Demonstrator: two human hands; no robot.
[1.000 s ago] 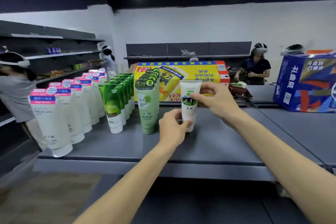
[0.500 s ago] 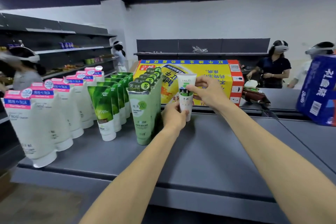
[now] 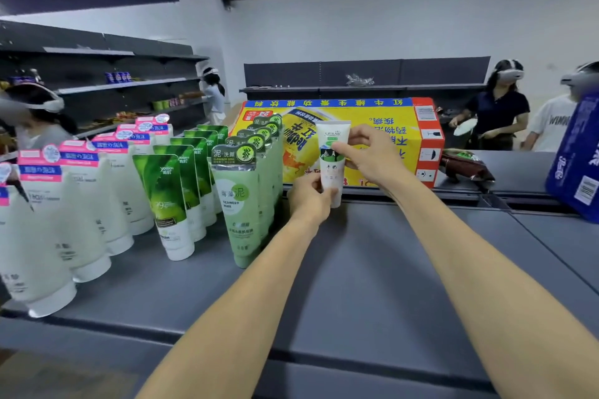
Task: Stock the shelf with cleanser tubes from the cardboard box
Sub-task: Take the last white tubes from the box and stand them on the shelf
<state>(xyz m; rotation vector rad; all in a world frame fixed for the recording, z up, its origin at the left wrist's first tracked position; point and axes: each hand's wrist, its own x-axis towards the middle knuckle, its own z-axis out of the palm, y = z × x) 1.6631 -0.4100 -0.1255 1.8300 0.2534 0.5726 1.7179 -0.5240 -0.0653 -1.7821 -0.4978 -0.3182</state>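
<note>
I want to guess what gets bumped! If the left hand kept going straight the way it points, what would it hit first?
Probably the yellow box. The left hand points away across the shelf, already gripping the white tube, and the box stands just behind, though depth is hard to judge.

Both bare forearms are extended forward toward twelve o'clock, converging. The left hand point(image 3: 309, 196) is closed about the lower end of a held tube, thumb uppermost. The right hand point(image 3: 372, 155) is set higher, at one o'clock from the left, with fingertips point(image 3: 338, 148) pinched on the tube's middle.
</note>
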